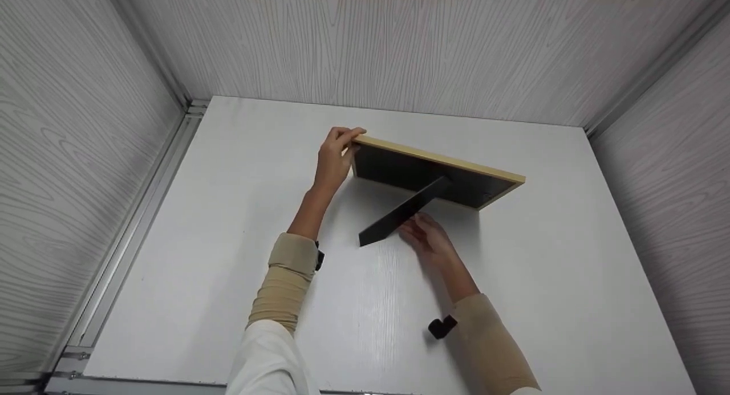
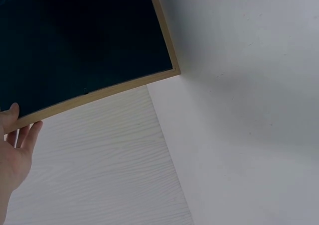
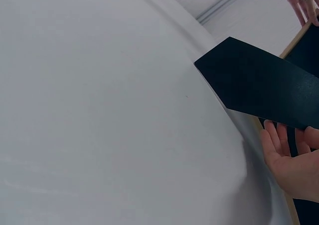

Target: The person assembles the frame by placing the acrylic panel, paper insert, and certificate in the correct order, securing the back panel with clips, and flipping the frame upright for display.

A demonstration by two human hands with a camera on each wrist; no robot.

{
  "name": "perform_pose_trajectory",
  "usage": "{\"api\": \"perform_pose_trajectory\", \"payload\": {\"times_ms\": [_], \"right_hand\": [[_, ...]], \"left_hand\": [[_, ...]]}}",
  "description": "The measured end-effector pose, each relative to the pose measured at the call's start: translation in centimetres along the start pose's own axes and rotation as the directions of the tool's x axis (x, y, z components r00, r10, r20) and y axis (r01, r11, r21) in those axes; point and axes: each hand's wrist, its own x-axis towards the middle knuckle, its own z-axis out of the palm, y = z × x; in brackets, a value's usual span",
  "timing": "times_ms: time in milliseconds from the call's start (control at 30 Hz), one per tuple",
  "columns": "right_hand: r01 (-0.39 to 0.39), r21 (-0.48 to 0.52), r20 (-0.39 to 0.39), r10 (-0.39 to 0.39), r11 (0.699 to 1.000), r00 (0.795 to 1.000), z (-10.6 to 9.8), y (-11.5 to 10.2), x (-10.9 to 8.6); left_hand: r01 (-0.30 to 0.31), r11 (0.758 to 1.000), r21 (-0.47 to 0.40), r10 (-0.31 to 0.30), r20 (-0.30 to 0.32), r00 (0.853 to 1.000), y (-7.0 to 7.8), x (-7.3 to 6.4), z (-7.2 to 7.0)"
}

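A picture frame (image 1: pixel 399 161) with a light wooden rim and a black back leans over the white table, its back turned toward me. My left hand (image 1: pixel 335 158) grips its upper left corner, thumb on the back side and fingers over the rim. From the back, a black stand leg (image 1: pixel 402 212) with a pointed end sticks out toward me. My right hand (image 1: pixel 430 238) pinches the lower edge of this leg about midway along, fingers tucked partly behind it in the right wrist view. The front of the frame is hidden.
The white tabletop (image 1: pixel 199 258) lies under both arms. Grey wood-grain panels (image 1: pixel 365 47) rise behind it and on both sides, with a metal rail (image 1: pixel 137 224) along the left edge. A small black clip (image 1: pixel 442 326) is on the right sleeve.
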Motion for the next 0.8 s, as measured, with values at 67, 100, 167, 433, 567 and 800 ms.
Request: {"api": "perform_pose_trajectory", "payload": {"times_ms": [67, 100, 167, 433, 567, 800], "right_hand": [[0.000, 0.002, 0.009, 0.000, 1.000, 1.000, -0.2, -0.2, -0.1], [-0.001, 0.001, 0.015, 0.001, 1.000, 1.000, -0.3, -0.3, -0.1], [-0.009, -0.013, 0.035, 0.009, 1.000, 0.999, -0.5, -0.7, -0.3], [0.098, -0.279, -0.058, -0.118, 0.955, 0.991, -2.4, -4.6, -2.3], [0.155, -0.470, -0.103, -0.228, 0.869, 0.968, -3.6, -8.0, -4.8], [0.309, -0.712, -0.209, -0.610, 0.631, 0.764, -3.7, -14.2, -8.5]], "left_hand": [[0.010, 1.000, -0.013, -0.010, -0.008, 1.000, 0.0, 0.0, 0.1], [0.013, 1.000, -0.020, -0.013, -0.012, 1.000, 0.0, -0.1, 0.1], [0.010, 0.999, -0.031, -0.011, -0.020, 1.000, -0.1, -0.1, 0.2], [-0.005, 0.996, -0.087, 0.003, -0.022, 1.000, 0.0, -0.3, 0.4], [0.012, 0.991, -0.133, -0.015, -0.019, 1.000, 0.1, -0.6, 0.3], [0.082, 0.981, -0.174, -0.092, -0.047, 0.995, 0.9, -0.9, 0.0]]}}
